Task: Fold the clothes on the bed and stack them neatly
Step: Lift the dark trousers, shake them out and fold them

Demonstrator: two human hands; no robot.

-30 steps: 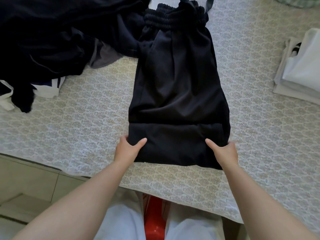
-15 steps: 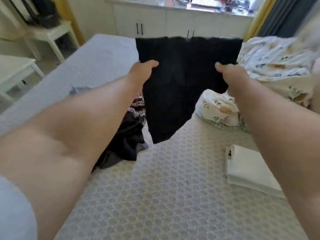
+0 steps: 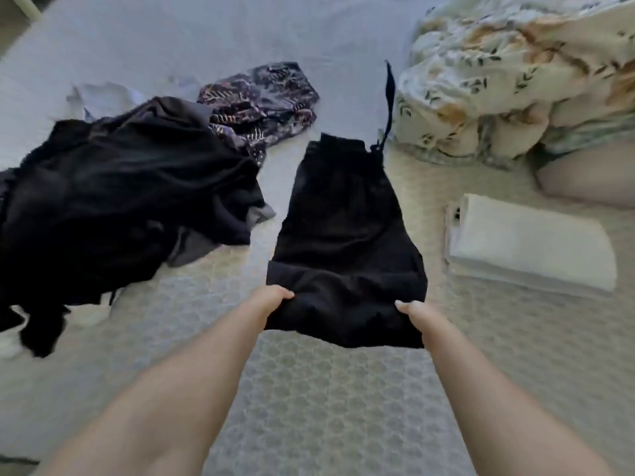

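Both hands grip the near edge of the folded black fabric shorts (image 3: pixel 343 242), left hand (image 3: pixel 275 298) and right hand (image 3: pixel 412 310) curled round it (frame's blurry). They lie mid-bed on the patterned bed cover (image 3: pixel 326 407), between a dark rumpled clothes pile (image 3: pixel 113 207) left and a folded white stack (image 3: pixel 525 249) right.

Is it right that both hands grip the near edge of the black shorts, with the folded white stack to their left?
Not quite. In the head view the left hand and right hand do grip the black shorts, but the folded white stack lies to their right.
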